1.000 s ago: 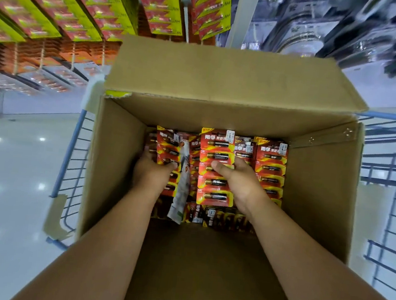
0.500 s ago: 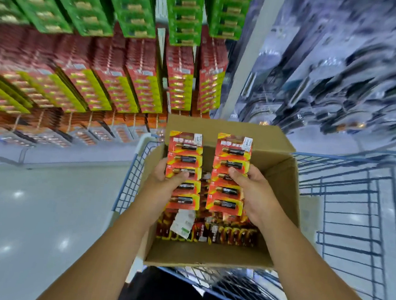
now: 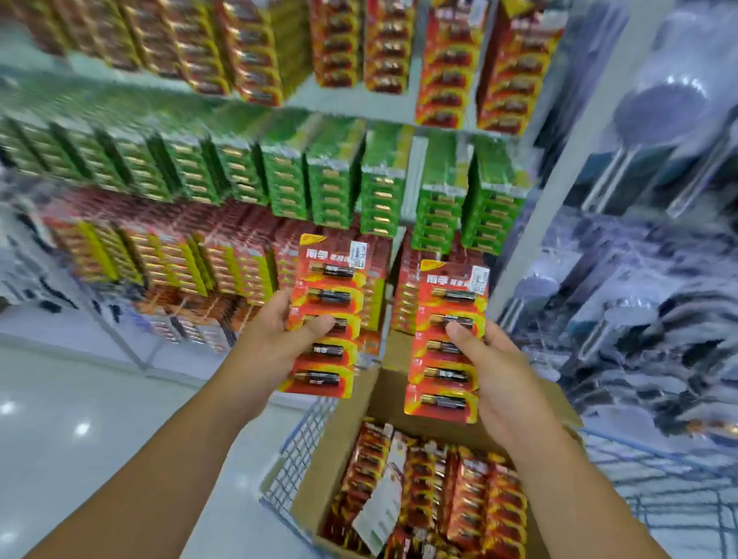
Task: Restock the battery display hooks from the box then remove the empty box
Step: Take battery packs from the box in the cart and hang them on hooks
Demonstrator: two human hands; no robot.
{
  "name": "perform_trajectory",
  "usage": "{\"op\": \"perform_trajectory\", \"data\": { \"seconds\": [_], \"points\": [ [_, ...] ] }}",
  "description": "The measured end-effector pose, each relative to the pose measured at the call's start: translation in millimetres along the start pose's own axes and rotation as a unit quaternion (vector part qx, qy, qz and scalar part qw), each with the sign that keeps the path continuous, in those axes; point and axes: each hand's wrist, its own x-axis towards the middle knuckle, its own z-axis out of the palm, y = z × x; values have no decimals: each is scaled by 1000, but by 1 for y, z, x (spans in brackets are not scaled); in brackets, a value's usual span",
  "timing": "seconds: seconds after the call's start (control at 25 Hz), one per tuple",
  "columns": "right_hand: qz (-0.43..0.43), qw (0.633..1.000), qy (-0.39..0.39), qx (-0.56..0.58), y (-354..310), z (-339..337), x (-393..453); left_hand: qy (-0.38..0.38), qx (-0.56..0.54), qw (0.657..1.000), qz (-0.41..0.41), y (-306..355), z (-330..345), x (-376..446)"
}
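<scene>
My left hand (image 3: 281, 338) grips a red and yellow strip of battery packs (image 3: 329, 284), thumb across its front. A second, matching battery strip (image 3: 444, 378) is held the same way by my right hand (image 3: 496, 374). Both strips are raised upright in front of the battery display (image 3: 241, 261), level with its lower red rows. Below them the open cardboard box (image 3: 352, 418) sits in a cart and holds several more red battery packs (image 3: 472, 495) and a loose white card (image 3: 382, 508).
The box rests in a blue wire shopping cart (image 3: 299, 449). Green packs (image 3: 368, 179) hang above the red rows, more red ones higher up. A white shelf upright (image 3: 566, 163) separates a blurred rack of other goods at right. Glossy white floor (image 3: 46, 427) lies at left.
Both hands have lifted a battery strip each out of the box and up toward the display. My view has swung upward from the box to the shelves.
</scene>
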Motion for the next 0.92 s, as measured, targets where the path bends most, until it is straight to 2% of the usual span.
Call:
{"op": "perform_trajectory", "data": {
  "seconds": [0.2, 0.48, 0.72, 0.92],
  "points": [
    [-46, 995, -84, -6, -35, 79, -14, 86, -12, 994, 60, 52, -63, -41],
    [-102, 983, -150, -38, -56, 222, -28, 144, -35, 983, 113, 95, -187, -58],
    [-127, 980, -155, -20, -53, 387, -21, 134, -30, 981, 136, 129, -336, -35],
    [-140, 984, -114, -2, -57, 490, -1, 96, -18, 985, 145, 164, -428, 5]
  ]
}}
